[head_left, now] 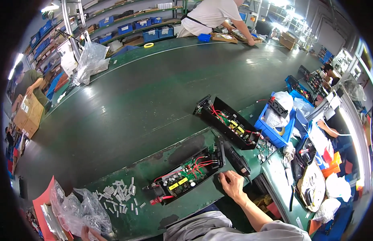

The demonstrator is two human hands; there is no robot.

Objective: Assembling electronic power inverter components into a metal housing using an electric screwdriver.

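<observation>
Head view showed the right hand (pixel 230 184) spread open on the bench, fingertips touching the near right edge of an open black electronics case (pixel 189 173), another case (pixel 228 121) farther right; left hand out of sight.

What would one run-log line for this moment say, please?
right hand: fingers on near open black electronics case | left hand: at clear plastic bag | second open case: on green belt

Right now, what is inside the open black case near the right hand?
Inside the open black case: a green circuit board with black capacitors, yellow-topped parts and red wires. The right hand touches its end. Whatever lies under the board is covered.
</observation>
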